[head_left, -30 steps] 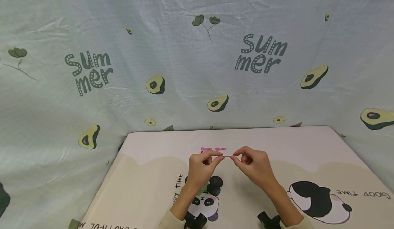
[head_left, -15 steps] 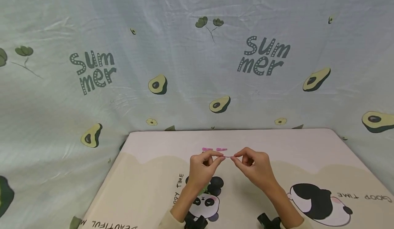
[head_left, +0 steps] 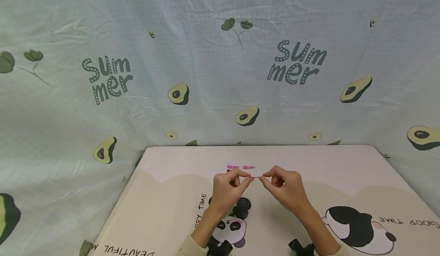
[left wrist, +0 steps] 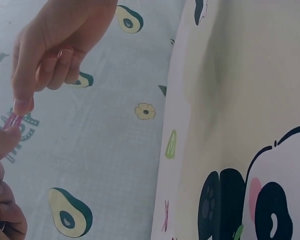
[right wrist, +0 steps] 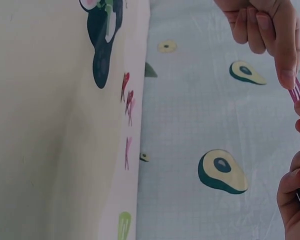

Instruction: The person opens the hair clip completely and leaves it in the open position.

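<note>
A pink snap hair clip [right wrist: 296,92] is held in the air between both hands, one end in each. My left hand [head_left: 227,190] pinches its left end between thumb and index finger. From the other side, the thumb and index finger of my right hand [head_left: 288,189] pinch the right end. Edge-on in the head view, the clip appears as a thin pink line. Just beyond the left hand, two pink hair clips [head_left: 249,167] lie on the table. A green hair clip [left wrist: 171,144] lies near the table edge in both wrist views; the hands cover its spot in the head view.
Red hair clips [right wrist: 125,86] lie beside the pink ones along the far part of the table [head_left: 178,158], which has panda prints and lettering. Behind it hangs a pale curtain [head_left: 206,57] with avocado prints. Dark wrist mounts [head_left: 220,248] sit on the forearms.
The head view has shifted slightly. Both hands stay nearly in place, still pinching the hair clip by its two ends.
</note>
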`<state>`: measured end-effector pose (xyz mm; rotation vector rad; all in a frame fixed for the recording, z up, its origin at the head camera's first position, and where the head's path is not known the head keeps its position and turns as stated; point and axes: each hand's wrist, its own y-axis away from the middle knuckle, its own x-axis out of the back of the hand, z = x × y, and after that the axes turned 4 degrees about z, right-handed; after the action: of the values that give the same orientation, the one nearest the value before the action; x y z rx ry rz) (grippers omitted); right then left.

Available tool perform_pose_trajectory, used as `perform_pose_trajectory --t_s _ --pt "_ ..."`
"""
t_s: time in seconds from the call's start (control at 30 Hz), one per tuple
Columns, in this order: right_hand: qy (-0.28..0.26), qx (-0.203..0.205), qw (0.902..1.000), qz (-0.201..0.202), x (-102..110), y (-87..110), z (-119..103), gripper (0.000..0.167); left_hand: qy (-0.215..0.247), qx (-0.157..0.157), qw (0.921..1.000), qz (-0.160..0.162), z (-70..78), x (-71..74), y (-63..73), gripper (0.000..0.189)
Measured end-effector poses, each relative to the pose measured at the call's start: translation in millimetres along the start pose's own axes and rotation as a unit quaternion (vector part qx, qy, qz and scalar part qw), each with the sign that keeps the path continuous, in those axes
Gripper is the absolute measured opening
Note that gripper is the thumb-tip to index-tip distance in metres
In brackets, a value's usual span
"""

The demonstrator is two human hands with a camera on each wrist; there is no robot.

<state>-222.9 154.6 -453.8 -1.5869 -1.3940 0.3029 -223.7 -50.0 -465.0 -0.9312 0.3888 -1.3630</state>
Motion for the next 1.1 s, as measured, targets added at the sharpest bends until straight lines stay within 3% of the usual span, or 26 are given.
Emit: perform_pose_trajectory --t_s 0.47,1.1 --pt "-0.003 0.039 0.9991 0.018 -2.1 1.1 -3.2 0.028 0.012 -0.015 0.9998 0.005 1.7 0.4 -0.7 0.009" --pt "0.006 0.053 0.9980 0.035 -3.7 3.4 -6.3 0.029 0.016 -0.021 0.9996 0.013 4.5 1.4 2.8 0.009"
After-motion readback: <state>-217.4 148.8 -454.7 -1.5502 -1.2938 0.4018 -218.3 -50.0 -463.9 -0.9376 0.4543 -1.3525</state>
